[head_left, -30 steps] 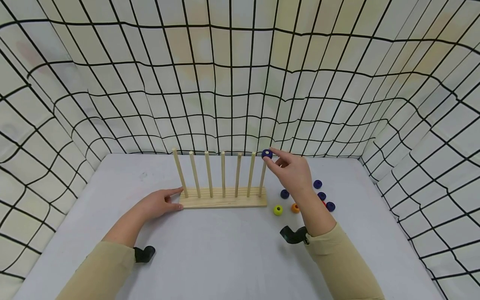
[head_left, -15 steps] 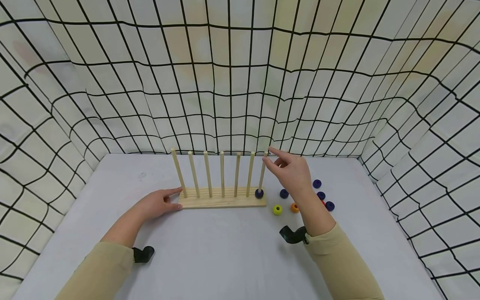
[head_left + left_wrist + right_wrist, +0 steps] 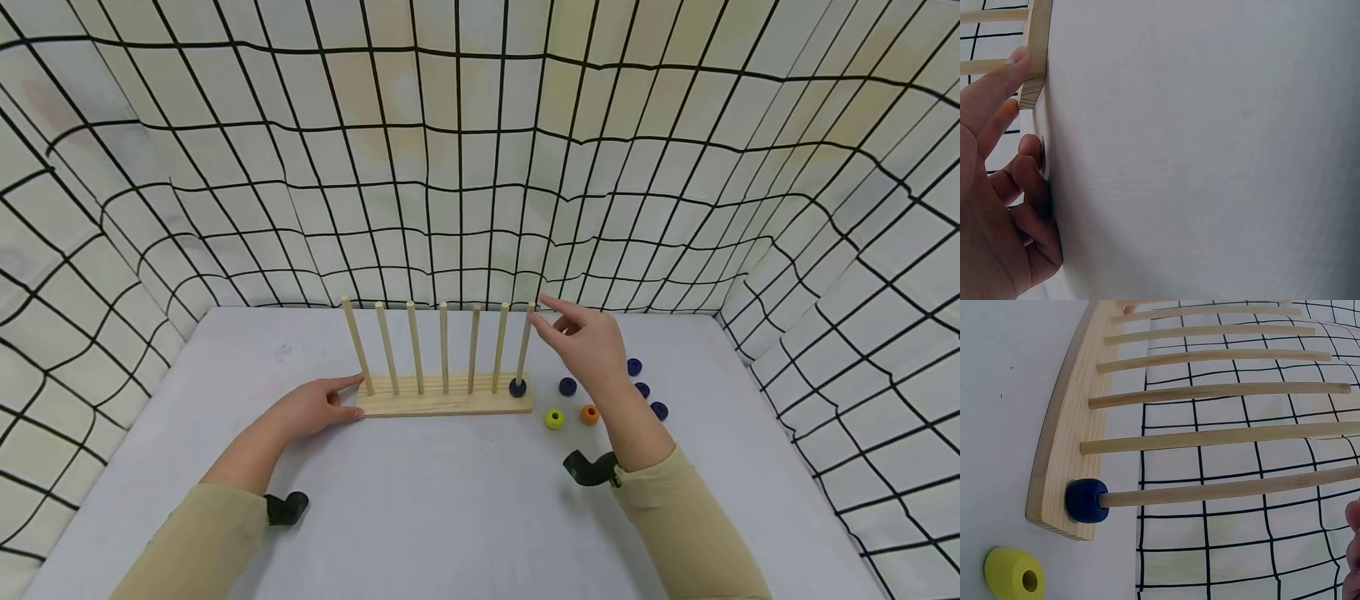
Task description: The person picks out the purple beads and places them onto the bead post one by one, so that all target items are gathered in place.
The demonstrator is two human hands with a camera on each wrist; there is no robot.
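A wooden peg rack (image 3: 442, 403) with a row of upright pegs stands on the table. My left hand (image 3: 313, 408) grips the rack's left end between thumb and index finger; in the left wrist view the thumb (image 3: 1019, 59) lies on the base's edge and the other fingers are curled beside it. A dark blue bead (image 3: 517, 387) sits at the bottom of the rightmost peg (image 3: 1229, 487), against the base. Beside that peg's top is my right hand (image 3: 588, 346), thumb and index finger parted with nothing between them.
Right of the rack lie a yellow bead (image 3: 554, 419), an orange bead (image 3: 589, 414) and several blue beads (image 3: 567, 387), some close to the right forearm. Black netting (image 3: 461, 192) over white cloth rises behind and at both sides of the white table (image 3: 435, 508).
The blue bead left my right fingers and dropped down the rightmost peg to the base. My right hand stays near the peg top; the left hand has kept its hold.
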